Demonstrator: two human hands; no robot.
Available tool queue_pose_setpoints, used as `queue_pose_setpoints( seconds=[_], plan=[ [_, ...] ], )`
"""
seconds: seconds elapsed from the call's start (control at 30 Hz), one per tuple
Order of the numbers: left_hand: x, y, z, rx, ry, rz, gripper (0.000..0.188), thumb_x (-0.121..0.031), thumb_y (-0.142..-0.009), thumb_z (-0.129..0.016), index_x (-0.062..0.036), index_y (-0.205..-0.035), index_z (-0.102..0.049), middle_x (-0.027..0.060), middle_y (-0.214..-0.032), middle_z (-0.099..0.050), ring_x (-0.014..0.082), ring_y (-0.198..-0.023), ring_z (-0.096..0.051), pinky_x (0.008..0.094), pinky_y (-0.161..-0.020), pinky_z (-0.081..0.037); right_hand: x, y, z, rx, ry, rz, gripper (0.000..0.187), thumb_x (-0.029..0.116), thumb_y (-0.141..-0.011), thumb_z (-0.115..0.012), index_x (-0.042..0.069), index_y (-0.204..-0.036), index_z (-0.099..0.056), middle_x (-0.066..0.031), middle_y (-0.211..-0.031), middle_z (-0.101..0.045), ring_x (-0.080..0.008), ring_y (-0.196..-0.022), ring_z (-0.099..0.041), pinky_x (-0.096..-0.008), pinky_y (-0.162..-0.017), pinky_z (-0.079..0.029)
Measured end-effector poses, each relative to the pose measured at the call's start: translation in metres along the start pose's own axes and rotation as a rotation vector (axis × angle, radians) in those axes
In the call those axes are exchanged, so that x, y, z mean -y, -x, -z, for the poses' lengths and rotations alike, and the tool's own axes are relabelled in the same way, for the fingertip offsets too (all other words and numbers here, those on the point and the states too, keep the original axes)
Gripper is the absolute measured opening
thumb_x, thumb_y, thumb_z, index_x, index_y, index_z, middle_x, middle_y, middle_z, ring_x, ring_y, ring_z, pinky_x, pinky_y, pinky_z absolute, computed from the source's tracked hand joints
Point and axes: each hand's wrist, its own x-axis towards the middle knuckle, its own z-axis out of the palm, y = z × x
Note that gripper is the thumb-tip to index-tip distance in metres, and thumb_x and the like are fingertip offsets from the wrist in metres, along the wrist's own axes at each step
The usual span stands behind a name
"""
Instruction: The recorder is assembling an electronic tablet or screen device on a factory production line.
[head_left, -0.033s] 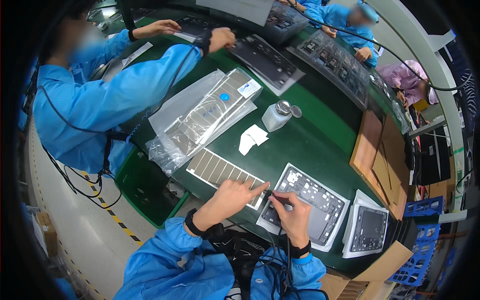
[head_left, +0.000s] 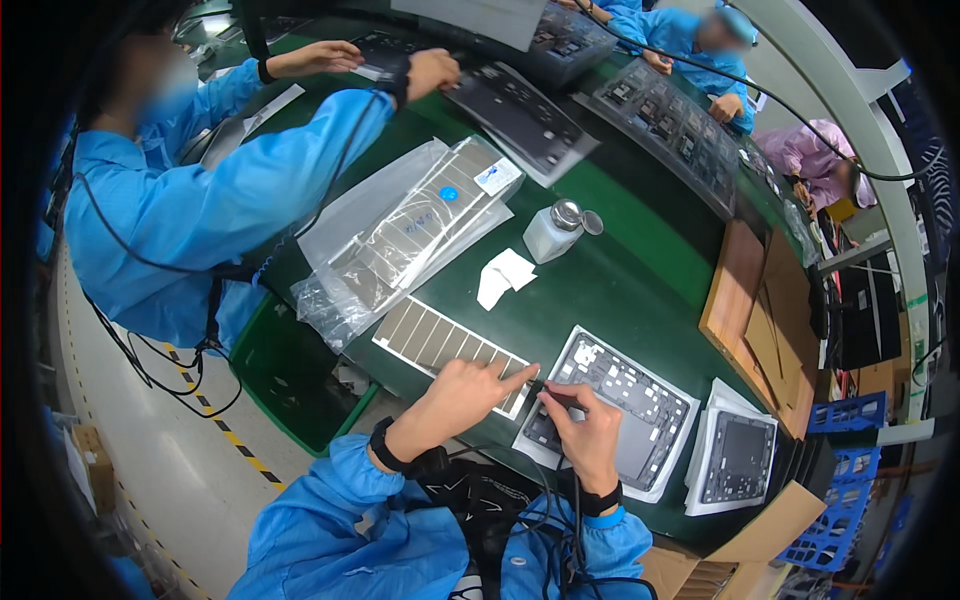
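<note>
My right hand (head_left: pixel 585 428) is closed round slim dark tweezers (head_left: pixel 562 399); their tip is over the left edge of a grey tablet-sized panel (head_left: pixel 640 440). The panel has many small white and dark patches and lies on a white sheet. My left hand (head_left: pixel 460 398) rests on a strip sheet (head_left: pixel 430 335) of brownish-grey bars with white borders. Its index finger stretches toward the tweezers' tip, at the sheet's right end, while the other fingers bend underneath. Whatever small piece may be between fingertip and tweezers is too small to make out.
Beyond the strip sheet are bagged strip sheets (head_left: pixel 420 225), a white scrap of paper (head_left: pixel 505 275) and a metal-topped bottle (head_left: pixel 555 232). A second panel (head_left: pixel 738 458) lies at the right, near a wooden board (head_left: pixel 738 285). A green bin (head_left: pixel 300 385) stands left; a co-worker (head_left: pixel 220 190) reaches across there.
The co-worker's nearer hand and the dark panel beside it have shifted slightly left and away. My hands, the tweezers and the sheet have stayed put.
</note>
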Motion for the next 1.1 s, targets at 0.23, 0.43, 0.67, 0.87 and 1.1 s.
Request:
queue_pose_setpoints(
  seconds=[0.23,0.43,0.67,0.87,1.1],
  plan=[
    [0.003,0.001,0.001,-0.019,0.005,-0.026,0.072,-0.011,-0.084,-0.062,-0.0262,-0.153,-0.049,0.0041,-0.094,-0.064,0.0204,-0.060,-0.066,0.0323,-0.056,-0.051,-0.003,-0.004,0.002,0.002,-0.034,-0.049,0.015,0.006,-0.085,-0.081,-0.002,-0.097,-0.075,-0.0125,-0.088,-0.079,-0.0188,-0.081,-0.077,-0.0280,-0.072,-0.057],
    [0.004,0.002,0.003,-0.031,0.029,-0.017,0.071,-0.011,-0.084,-0.063,-0.0258,-0.152,-0.051,0.0033,-0.091,-0.065,0.0209,-0.061,-0.066,0.0331,-0.055,-0.051,-0.008,-0.005,0.002,-0.020,-0.107,-0.076,0.015,0.006,-0.086,-0.081,-0.003,-0.095,-0.075,-0.0121,-0.088,-0.079,-0.0168,-0.080,-0.076,-0.0271,-0.072,-0.058],
    [0.003,-0.005,0.004,-0.027,0.086,-0.035,0.068,-0.012,-0.084,-0.063,-0.0246,-0.150,-0.054,0.0044,-0.085,-0.064,0.0234,-0.063,-0.067,0.0350,-0.054,-0.051,-0.009,0.005,0.022,-0.039,-0.105,-0.058,0.014,0.007,-0.086,-0.082,-0.001,-0.095,-0.075,-0.0118,-0.089,-0.079,-0.0175,-0.079,-0.076,-0.0269,-0.071,-0.058],
    [-0.004,-0.008,0.025,-0.121,0.260,-0.056,0.047,-0.021,-0.097,-0.064,-0.0152,-0.143,-0.058,0.0047,-0.075,-0.065,0.0243,-0.061,-0.067,0.0381,-0.052,-0.049,-0.045,0.059,0.147,-0.532,-0.073,-0.199,0.010,-0.004,-0.088,-0.075,-0.006,-0.097,-0.070,-0.0171,-0.096,-0.077,-0.0173,-0.076,-0.075,-0.0231,-0.060,-0.056],
    [-0.085,-0.103,0.029,0.104,0.221,-0.655,0.048,-0.029,-0.095,-0.067,-0.0102,-0.138,-0.060,0.0037,-0.069,-0.068,0.0222,-0.059,-0.069,0.0369,-0.051,-0.051,-0.096,0.053,0.194,-0.506,0.246,-0.094,0.011,0.002,-0.086,-0.081,0.000,-0.095,-0.076,0.0037,-0.067,-0.064,-0.0004,-0.056,-0.041,-0.0203,-0.048,-0.029]
  ],
)
